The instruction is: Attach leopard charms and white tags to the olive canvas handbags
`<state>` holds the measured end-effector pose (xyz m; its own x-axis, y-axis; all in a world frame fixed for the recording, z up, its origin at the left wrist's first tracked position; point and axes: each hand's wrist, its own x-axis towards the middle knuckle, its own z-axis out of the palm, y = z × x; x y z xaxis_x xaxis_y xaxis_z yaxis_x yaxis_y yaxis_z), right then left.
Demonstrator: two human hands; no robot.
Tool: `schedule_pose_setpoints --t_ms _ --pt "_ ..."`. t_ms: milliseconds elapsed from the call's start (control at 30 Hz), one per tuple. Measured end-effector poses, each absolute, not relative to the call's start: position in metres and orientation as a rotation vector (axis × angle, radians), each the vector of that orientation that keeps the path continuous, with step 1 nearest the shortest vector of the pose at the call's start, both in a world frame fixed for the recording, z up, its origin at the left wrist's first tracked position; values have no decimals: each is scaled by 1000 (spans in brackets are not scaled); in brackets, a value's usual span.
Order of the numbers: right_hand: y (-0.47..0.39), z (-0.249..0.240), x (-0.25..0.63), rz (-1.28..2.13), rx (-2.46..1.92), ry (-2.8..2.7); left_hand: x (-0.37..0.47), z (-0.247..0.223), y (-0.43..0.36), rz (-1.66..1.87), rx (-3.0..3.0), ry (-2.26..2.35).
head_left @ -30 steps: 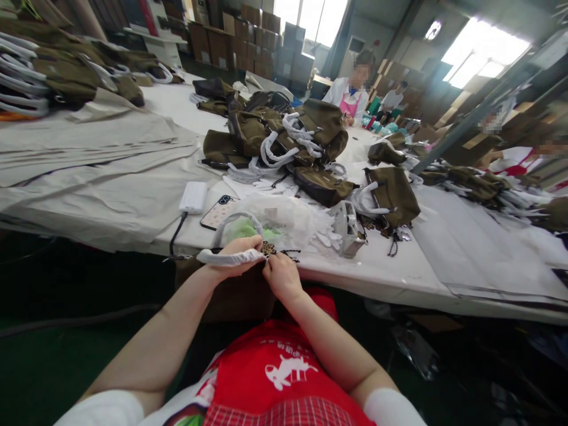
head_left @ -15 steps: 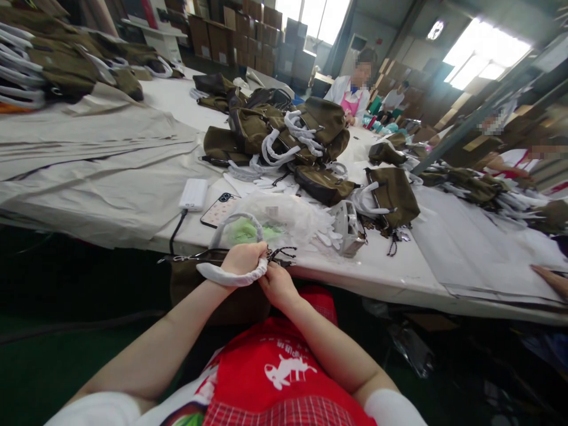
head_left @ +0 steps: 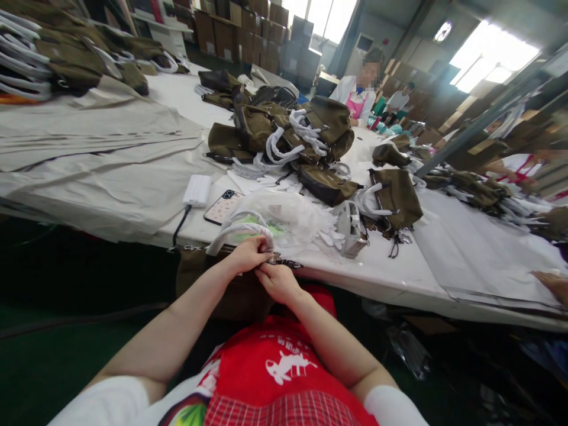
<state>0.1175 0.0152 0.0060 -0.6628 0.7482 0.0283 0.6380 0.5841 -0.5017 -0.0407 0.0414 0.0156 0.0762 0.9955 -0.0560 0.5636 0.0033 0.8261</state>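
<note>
Olive bag (head_left: pixel 190 275) hangs under your two hands at the table's near edge, most of its body below and to the left of your fingers, the rest hidden by your forearms. Your left hand (head_left: pixel 251 253) is almost closed, thumb and fingertips bunched at the bag's upper edge; your right hand (head_left: pixel 280 283) is curled just beside it, its thumb and fingers drawn in on the same edge. Which small part you pinch between them cannot be told.

What has just changed is the wrapped handle (head_left: pixel 218 240): half a second ago it looped across your left wrist, and now it arches up behind that hand, next to the other handle. That appears to leave your wrist free and the edge easier to reach. Right by your fingertips, a dark cord (head_left: pixel 290 264) points to your right; at the bag's far left end a metal clasp (head_left: pixel 190 248) shows.

Further out, a clear plastic bag (head_left: pixel 293 216) lies just beyond the handles, a phone (head_left: pixel 219 207) and a white power bank (head_left: pixel 197 190) to its left, a metal stand (head_left: pixel 350 231) to its right, and a pile of similar bags (head_left: pixel 288 130) behind.
</note>
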Motion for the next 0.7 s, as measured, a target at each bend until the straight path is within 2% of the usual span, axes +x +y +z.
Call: schedule_pose_setpoints --t_ms 100,300,500,700 --pt "17 16 125 691 -1094 -2614 -43 16 41 831 1629 1474" --pt "34 39 149 616 -1242 -2310 -46 16 34 923 1452 1277" --pt "60 26 146 797 -924 -2626 -43 11 28 984 1456 1294" --pt "55 20 143 726 -988 -2701 -51 9 26 1065 1346 1391"
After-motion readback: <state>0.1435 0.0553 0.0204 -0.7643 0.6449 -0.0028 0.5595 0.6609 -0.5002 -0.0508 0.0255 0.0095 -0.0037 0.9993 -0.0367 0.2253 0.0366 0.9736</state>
